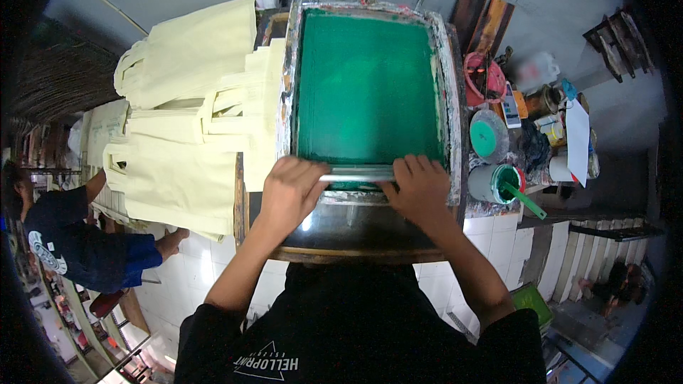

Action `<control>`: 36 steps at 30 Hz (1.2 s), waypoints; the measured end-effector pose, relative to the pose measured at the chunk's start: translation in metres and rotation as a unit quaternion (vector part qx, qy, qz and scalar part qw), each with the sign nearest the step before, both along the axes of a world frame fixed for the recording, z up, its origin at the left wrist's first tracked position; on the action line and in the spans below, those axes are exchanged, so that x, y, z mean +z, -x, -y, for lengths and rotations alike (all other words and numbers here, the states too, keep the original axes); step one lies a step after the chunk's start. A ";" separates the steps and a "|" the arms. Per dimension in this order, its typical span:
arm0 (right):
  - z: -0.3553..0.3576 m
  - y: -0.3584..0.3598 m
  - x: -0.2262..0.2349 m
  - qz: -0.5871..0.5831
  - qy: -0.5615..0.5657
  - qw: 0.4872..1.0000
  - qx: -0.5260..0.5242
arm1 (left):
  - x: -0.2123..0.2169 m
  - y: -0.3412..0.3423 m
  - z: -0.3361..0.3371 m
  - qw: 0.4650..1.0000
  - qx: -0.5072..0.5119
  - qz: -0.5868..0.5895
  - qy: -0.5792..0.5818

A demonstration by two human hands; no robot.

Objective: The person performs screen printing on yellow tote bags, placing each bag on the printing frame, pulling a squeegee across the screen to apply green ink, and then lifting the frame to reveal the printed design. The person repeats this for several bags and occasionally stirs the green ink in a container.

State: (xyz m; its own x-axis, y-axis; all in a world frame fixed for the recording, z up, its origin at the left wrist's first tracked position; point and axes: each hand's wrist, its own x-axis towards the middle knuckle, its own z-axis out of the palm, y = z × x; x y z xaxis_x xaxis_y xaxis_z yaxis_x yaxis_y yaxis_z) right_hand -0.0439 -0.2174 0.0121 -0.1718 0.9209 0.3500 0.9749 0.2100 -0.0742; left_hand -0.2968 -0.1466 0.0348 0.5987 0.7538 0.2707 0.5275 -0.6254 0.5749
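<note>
Both hands grip a squeegee [359, 173] with a pale metallic handle, lying crosswise near the close end of a printing screen [367, 85]. Green ink coats the mesh, and the frame's rim [453, 110] is crusted with whitish, stained tape. My left hand [290, 188] is closed around the left end of the squeegee. At its right end, my right hand [421, 188] is closed with its fingers over the top. The squeegee's lower edge is hidden. Beneath the screen's near end shows a dark, glossy board [348, 226].
Cream cloth bags [185, 163] are piled left of the screen. At right stand an ink tub [491, 183] with a green spatula [523, 200], a round ink-covered lid [486, 136], a pink basket [485, 78] and a phone [510, 109]. A co-worker [85, 242] is at far left.
</note>
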 end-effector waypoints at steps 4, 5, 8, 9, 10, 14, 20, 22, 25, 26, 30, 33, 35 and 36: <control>0.019 -0.003 -0.015 0.017 -0.054 0.998 0.021 | -0.031 0.018 0.017 0.998 0.047 0.012 -0.028; 0.019 -0.004 -0.012 -0.021 -0.040 0.999 0.027 | -0.036 0.023 0.022 0.993 0.081 -0.020 -0.079; 0.019 -0.012 0.011 -0.088 -0.051 0.994 0.039 | -0.039 0.041 0.026 0.994 0.079 -0.004 -0.079; 0.022 -0.014 0.029 -0.079 -0.086 0.992 0.044 | -0.034 0.044 0.023 0.992 0.085 0.010 -0.092; 0.024 -0.014 0.047 -0.072 -0.121 0.989 0.052 | -0.032 0.050 0.019 0.981 0.105 0.078 -0.143; -0.016 -0.028 0.125 -0.030 -0.277 0.960 0.037 | 0.033 0.009 -0.018 0.931 0.130 0.299 -0.165; -0.088 -0.047 0.220 -0.007 -0.336 0.941 0.036 | 0.026 0.034 -0.083 0.976 0.196 0.088 0.030; -0.104 -0.047 0.243 -0.044 -0.300 0.953 0.012 | 0.014 0.030 -0.090 0.975 0.214 -0.039 0.041; -0.126 -0.045 0.273 -0.096 -0.218 0.970 -0.048 | -0.018 0.032 -0.093 0.950 0.234 -0.206 0.023; -0.135 -0.047 0.279 -0.085 -0.212 0.971 -0.064 | -0.023 0.031 -0.093 0.947 0.239 -0.214 0.015; -0.140 -0.036 0.304 -0.110 -0.205 0.970 -0.074 | -0.022 0.036 -0.103 0.941 0.274 -0.166 0.110; -0.150 -0.045 0.315 -0.104 -0.205 0.969 -0.088 | -0.016 0.070 -0.117 0.934 0.336 -0.027 0.120; -0.160 -0.050 0.317 -0.090 -0.222 0.969 -0.062 | -0.018 0.138 -0.127 0.900 0.429 -0.057 0.061; -0.166 -0.053 0.317 -0.079 -0.225 0.969 -0.061 | -0.003 0.159 -0.124 0.870 0.465 -0.163 -0.005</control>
